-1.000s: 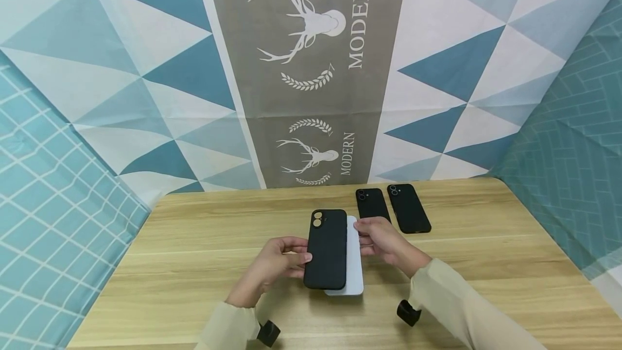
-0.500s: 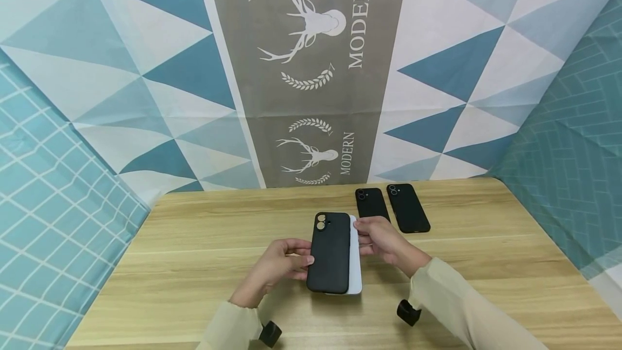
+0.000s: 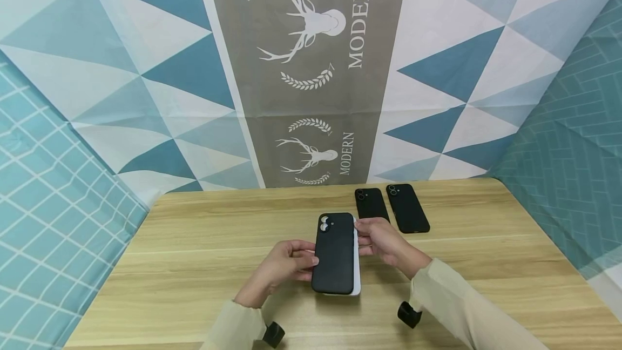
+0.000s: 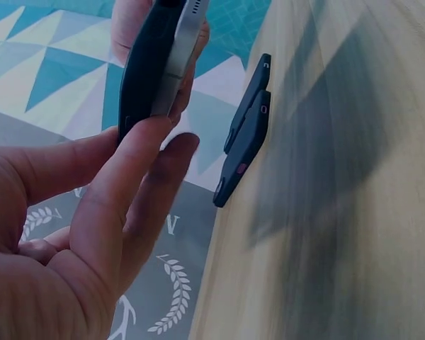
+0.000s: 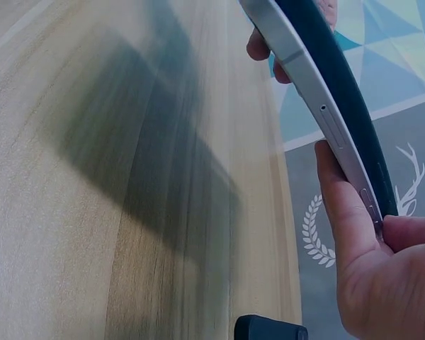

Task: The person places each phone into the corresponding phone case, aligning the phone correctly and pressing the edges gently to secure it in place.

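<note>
In the head view a black phone case (image 3: 333, 255), camera openings at upper left, lies over the back of a white phone (image 3: 357, 271). White shows through those openings and along the right edge. My left hand (image 3: 284, 266) pinches the case's left edge between thumb and fingers. My right hand (image 3: 383, 242) grips the phone by its right side near the top. From the left wrist, the case (image 4: 140, 74) and the phone's silver side (image 4: 180, 60) appear as two layers. The right wrist view shows the phone's side frame (image 5: 319, 99) beside the dark case (image 5: 343, 85), both above the table.
Two black phones (image 3: 371, 204) (image 3: 409, 209) lie at the back right of the wooden table (image 3: 194, 258), just beyond my right hand. Patterned cloth (image 3: 311, 123) hangs behind the table's far edge. Black cameras (image 3: 409, 315) sit at both wrists.
My left hand has moved slightly right with the case, so it covers more of the white phone and the white strip has narrowed. The right hand stays almost still.
</note>
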A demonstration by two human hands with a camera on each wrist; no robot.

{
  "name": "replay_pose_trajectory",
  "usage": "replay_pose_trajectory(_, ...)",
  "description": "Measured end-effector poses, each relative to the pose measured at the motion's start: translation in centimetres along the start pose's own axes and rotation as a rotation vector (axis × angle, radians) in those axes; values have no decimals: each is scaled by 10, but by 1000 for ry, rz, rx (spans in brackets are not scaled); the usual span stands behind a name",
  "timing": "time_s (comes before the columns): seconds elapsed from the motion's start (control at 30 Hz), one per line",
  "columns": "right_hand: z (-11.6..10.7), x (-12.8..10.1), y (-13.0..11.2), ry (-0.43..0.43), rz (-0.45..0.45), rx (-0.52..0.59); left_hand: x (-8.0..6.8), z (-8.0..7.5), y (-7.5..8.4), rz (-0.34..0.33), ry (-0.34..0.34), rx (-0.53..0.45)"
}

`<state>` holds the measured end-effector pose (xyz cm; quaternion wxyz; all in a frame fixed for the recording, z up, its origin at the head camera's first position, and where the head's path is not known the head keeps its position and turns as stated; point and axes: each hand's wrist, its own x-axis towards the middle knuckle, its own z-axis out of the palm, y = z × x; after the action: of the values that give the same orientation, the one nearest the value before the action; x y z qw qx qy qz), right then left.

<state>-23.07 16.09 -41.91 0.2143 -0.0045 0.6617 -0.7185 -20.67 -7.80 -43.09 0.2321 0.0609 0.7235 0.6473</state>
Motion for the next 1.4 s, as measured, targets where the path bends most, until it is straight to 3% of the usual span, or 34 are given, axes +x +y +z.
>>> replay_pose_trajectory(0.37, 0, 1, 2, 9, 1, 24, 1, 3, -8, 7, -58, -96)
replay_pose_trajectory(0.9, 7, 2, -2, 36, 20, 90, 1, 2, -7, 16, -25, -102)
replay_pose_trajectory(1.2, 11, 2, -2, 95, 14, -19, 1, 1, -7, 10, -30, -105)
replay_pose_trajectory(1.4, 13, 0, -1, 117, 11, -6, 2, 1, -7, -3, -26, -114)
